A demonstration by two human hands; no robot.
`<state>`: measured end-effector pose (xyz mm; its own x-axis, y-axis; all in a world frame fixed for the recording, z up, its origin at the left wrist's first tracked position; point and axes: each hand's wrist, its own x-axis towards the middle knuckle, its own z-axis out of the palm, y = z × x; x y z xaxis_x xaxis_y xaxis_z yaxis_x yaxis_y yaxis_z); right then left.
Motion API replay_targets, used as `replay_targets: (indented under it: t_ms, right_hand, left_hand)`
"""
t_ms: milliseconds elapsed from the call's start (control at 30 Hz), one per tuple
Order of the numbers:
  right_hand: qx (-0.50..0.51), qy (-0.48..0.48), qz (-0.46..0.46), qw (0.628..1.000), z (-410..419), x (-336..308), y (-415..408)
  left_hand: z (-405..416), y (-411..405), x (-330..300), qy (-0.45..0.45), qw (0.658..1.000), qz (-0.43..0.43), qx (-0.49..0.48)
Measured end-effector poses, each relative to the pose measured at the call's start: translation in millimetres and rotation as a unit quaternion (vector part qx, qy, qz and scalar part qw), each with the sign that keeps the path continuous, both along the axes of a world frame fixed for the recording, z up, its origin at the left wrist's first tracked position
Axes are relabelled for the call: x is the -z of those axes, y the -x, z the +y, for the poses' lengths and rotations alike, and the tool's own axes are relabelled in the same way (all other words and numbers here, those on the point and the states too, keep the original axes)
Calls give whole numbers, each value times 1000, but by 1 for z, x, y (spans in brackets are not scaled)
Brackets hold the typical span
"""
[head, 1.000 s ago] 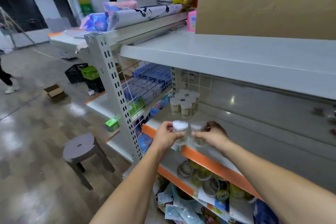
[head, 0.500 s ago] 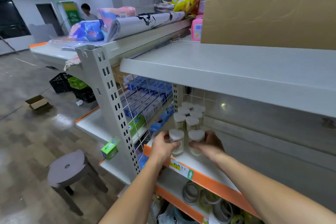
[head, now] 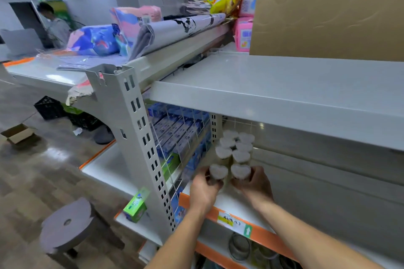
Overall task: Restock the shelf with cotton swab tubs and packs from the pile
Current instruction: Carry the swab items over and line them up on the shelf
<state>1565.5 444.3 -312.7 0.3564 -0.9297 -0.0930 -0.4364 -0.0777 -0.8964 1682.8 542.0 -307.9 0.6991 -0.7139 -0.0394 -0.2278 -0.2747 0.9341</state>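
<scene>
The label point(head: 228, 219) print is blurred; fingers point(head: 237, 183) hide the tub bodies.

Shelf board point(head: 273, 91): painted metal, pale grey, smooth with a soft sheen. Upright post point(head: 140, 137): the same painted metal, punched with slots. Shelf edge strip point(head: 262, 230): orange, smooth, carrying a paper label point(head: 228, 218). Wire divider point(head: 175, 137): thin white-coated wire. Tubs point(head: 229, 153): clear plastic bodies, white matt heart-shaped lids. Cardboard sheet point(head: 328, 11): tan, matt, faintly embossed. Stool point(head: 65, 223): grey matt plastic. Floor point(head: 32, 170): glossy, reflecting the lights. Green box point(head: 135, 205): glossy printed carton.
</scene>
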Motion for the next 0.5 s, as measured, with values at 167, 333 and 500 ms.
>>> replay_targets:
  t_ms: [167,333,500]
  right_hand:
    - [25,4,3,1000,3,8,-9]
    - [44,28,-3,999,6,11,-15]
    - [57,41,-7,998,6,14,-19]
  left_hand:
    - [-5,-11,-2,15,1000,-1,19]
    - [-11,-14,-2,23,999,-15,28]
    - [-12,-14,0,17,999,-26,40]
